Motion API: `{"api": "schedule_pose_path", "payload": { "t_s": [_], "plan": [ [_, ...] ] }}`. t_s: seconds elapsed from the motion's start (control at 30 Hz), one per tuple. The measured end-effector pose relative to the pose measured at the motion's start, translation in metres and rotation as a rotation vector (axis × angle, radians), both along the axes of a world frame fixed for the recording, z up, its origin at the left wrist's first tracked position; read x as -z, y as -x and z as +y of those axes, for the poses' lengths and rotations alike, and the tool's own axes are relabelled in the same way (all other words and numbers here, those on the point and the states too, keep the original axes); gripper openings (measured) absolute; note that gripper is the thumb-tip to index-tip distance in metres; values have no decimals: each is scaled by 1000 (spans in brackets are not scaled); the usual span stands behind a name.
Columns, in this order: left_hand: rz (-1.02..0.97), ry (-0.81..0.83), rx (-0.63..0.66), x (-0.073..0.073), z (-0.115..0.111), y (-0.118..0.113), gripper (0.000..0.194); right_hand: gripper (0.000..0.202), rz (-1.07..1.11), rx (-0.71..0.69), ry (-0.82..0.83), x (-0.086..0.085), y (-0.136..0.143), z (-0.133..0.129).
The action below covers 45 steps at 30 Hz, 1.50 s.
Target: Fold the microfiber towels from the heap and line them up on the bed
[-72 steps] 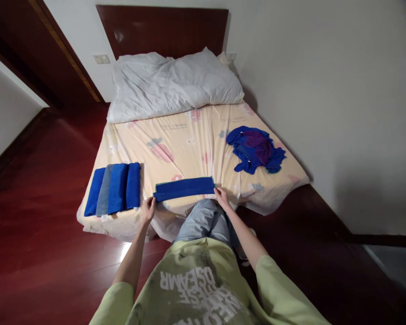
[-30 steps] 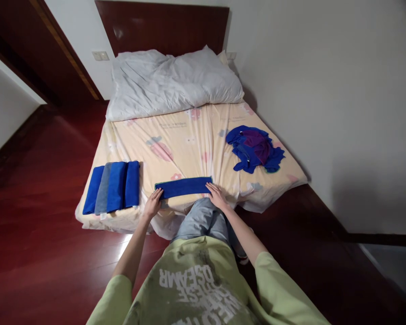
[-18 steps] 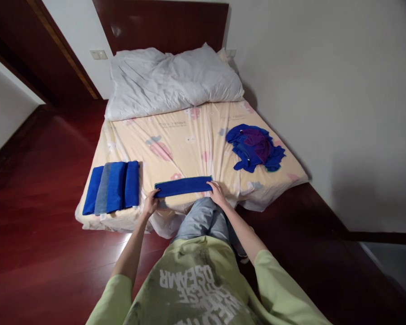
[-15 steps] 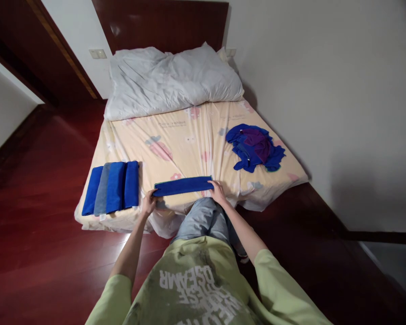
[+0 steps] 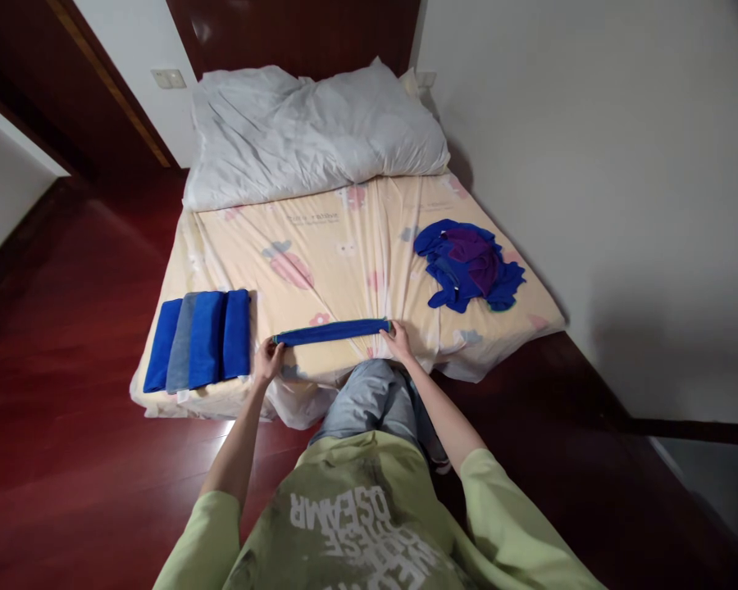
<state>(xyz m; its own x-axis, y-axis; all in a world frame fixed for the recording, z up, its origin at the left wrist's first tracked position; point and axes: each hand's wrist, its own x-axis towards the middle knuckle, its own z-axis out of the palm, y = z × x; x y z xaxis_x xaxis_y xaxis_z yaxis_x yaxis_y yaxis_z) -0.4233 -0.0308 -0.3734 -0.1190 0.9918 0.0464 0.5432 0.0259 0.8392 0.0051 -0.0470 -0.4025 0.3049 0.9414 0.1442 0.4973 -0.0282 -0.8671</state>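
A narrow folded blue towel [image 5: 334, 331] stretches crosswise near the foot of the bed, in front of my legs. My left hand [image 5: 268, 360] pinches its left end, fingers closed on the edge. At the other end my right hand [image 5: 398, 340] grips the right corner between thumb and fingers. Left of my left hand lie several folded towels [image 5: 206, 340], blue with one greyish, overlapping in a row. Farther to the right rests a crumpled heap of blue cloths [image 5: 446, 274] with a purple cloth [image 5: 475, 256] on top.
The bed [image 5: 344, 287] wears a cream sheet with carrot and flower prints. A long white pillow or quilt [image 5: 313, 135] lies across its head, before a dark headboard [image 5: 295, 37]. A white wall [image 5: 590, 180] runs along the right; dark red floor [image 5: 74, 393] spreads left.
The blue towel between my hands has become a narrower strip, its near edge now farther from me. Both hands keep hold of its ends. The view has shifted slightly.
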Motion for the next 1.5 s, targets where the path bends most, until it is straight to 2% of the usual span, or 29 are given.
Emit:
{"api": "schedule_pose_path", "payload": {
  "t_s": [0.33,0.47,0.63,0.8,0.97,1.1,1.2,1.33,1.5],
  "plan": [
    [27,14,-111,5,24,-7,44,50,81,104,34,1,6,23],
    [79,-44,-153,6,28,-20,42,49,-7,184,14,6,14,28],
    [266,-152,-236,18,30,-34,34,41,-195,303,-6,9,27,26],
    [344,-156,-213,30,32,-35,30,40,-234,341,13,13,27,25],
    [371,-113,-210,33,30,-35,28,36,-246,358,21,16,27,23],
    [355,-99,-173,35,30,-34,26,35,-250,421,13,15,29,23],
    [331,-90,-167,32,30,-34,26,37,-250,453,12,12,30,23],
    [298,-68,-192,19,22,-38,30,45,-200,462,20,5,32,21],
    [248,54,-260,7,12,-45,40,51,-225,412,157,-5,31,16]
  ]
}}
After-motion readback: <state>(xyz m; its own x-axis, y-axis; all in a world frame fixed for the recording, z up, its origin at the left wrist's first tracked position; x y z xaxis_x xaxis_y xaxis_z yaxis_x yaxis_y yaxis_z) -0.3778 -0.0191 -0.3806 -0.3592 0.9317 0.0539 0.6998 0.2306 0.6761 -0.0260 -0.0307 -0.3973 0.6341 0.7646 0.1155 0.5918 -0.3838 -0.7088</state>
